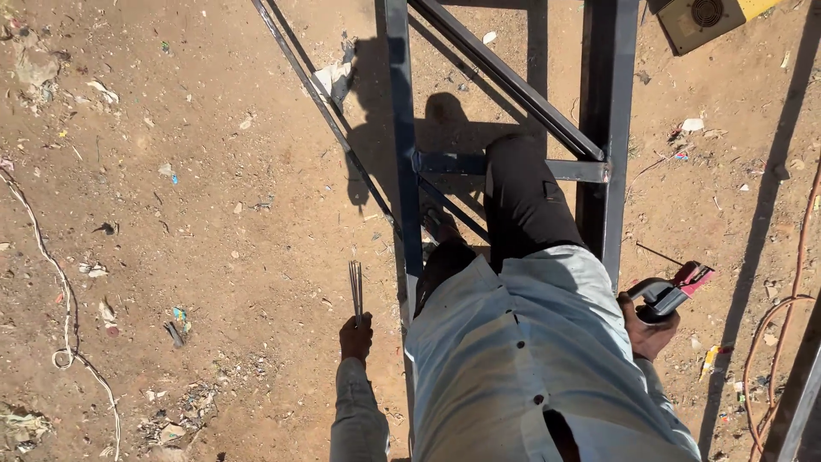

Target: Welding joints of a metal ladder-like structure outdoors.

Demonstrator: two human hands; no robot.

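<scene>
Hands are both occupied beside the dark steel frame [599, 128]: an electrode holder [671, 293] is gripped by the right hand [647, 329] at its right; thin welding rods [356, 289] are clasped upright by the left hand [356, 336] at its left, best kept clear.

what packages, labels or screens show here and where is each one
Machine casing: top right corner, on the dirt beyond the metal frame; boxy, beige-grey face with a round vent grille, yellow edge. No readable label or screen on it.
Small wrapper scraps: scattered on the dirt at left; crumpled, bluish and pale.
Nothing labelled in the hands: left hand grips thin rods, right hand a black-and-red holder.
</scene>
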